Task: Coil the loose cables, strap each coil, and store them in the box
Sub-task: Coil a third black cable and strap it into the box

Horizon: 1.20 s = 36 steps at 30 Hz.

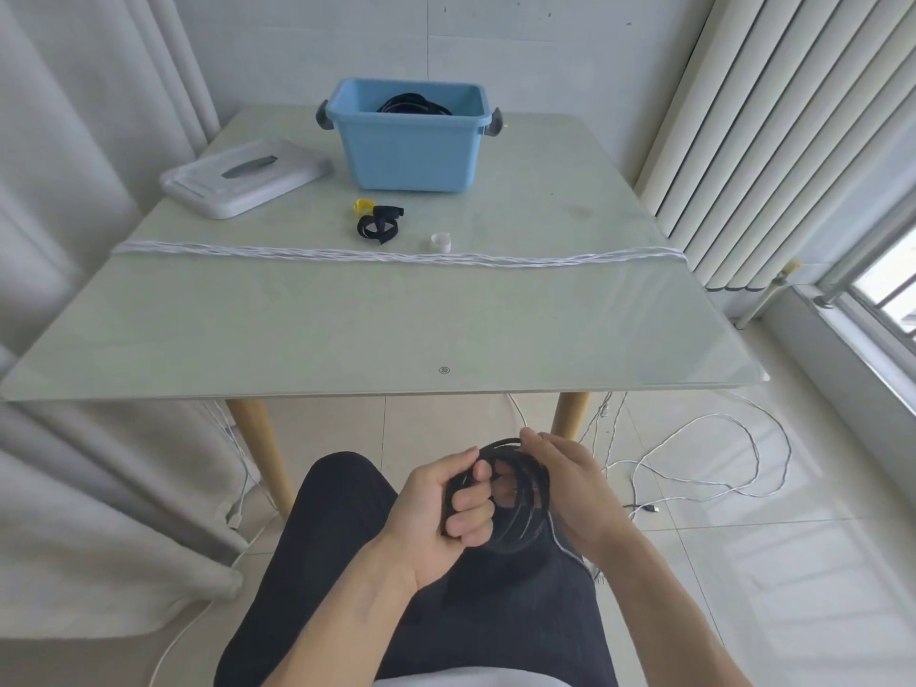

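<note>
While the left hand (448, 508) curls its fingers round the black coil (520, 493) over the lap and the right hand (570, 483) pinches its rim, no strap is on yet — straps (379, 223) lie before the box (411, 141), one coil (414, 105) inside; a white cable (396, 255) waits.

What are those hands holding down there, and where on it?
A coil of black cable. The left hand grips its left side; the right hand holds its top and right side.
</note>
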Each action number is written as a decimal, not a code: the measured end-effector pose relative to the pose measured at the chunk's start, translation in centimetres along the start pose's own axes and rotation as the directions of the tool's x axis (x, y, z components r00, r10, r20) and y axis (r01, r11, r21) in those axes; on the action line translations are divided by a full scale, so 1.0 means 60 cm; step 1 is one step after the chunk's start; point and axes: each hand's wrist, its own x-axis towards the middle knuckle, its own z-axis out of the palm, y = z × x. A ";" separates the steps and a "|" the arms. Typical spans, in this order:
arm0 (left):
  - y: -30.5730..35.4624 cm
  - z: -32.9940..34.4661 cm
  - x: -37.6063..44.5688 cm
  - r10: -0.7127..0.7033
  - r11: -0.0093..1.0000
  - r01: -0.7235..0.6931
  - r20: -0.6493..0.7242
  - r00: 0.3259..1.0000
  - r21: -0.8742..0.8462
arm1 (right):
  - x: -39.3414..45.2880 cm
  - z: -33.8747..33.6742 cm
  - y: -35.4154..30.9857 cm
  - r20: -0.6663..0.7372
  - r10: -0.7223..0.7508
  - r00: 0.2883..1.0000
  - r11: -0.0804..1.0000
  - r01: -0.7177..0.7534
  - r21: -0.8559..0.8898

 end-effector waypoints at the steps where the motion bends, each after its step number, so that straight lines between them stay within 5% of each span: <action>1: 0.000 0.006 0.002 0.021 1.000 -0.021 -0.061 0.998 0.000 | 0.002 0.008 0.003 -0.041 0.024 0.999 0.999 -0.023 0.027; 5: 0.008 0.022 0.006 0.119 0.993 -0.118 -0.207 0.971 0.021 | 0.002 0.032 0.006 -0.138 -0.039 0.990 0.999 0.039 -0.009; 9: 0.028 0.024 -0.006 0.206 0.976 -0.215 -0.199 0.958 -0.024 | -0.007 0.025 -0.008 0.052 -0.264 0.963 0.943 0.269 -0.199; 13: 0.030 0.032 -0.017 0.279 0.956 -0.292 -0.209 0.937 -0.035 | 0.007 -0.010 0.005 0.509 -0.239 0.827 0.962 0.131 0.239; 17: 0.032 0.040 -0.022 0.312 0.949 -0.316 -0.158 0.937 -0.003 | 0.018 -0.014 0.020 0.568 -0.212 0.795 0.932 -0.011 0.363; 20: 0.037 0.039 -0.023 0.307 0.952 -0.306 -0.113 0.945 0.032 | 0.016 -0.006 0.021 0.549 -0.217 0.807 0.931 0.002 0.365; 26: 0.054 0.026 -0.019 0.213 0.973 -0.221 0.107 0.971 0.072 | 0.022 0.001 0.002 0.285 -0.112 0.952 0.923 -0.007 0.384; 30: 0.062 0.030 -0.022 0.181 0.983 -0.185 0.185 0.966 0.006 | 0.020 0.013 -0.015 0.230 0.011 0.973 0.882 -0.117 0.456; 36: 0.062 0.017 -0.019 0.062 0.997 -0.044 0.309 0.949 -0.065 | 0.010 0.030 -0.021 0.146 -0.023 0.989 0.911 -0.040 0.410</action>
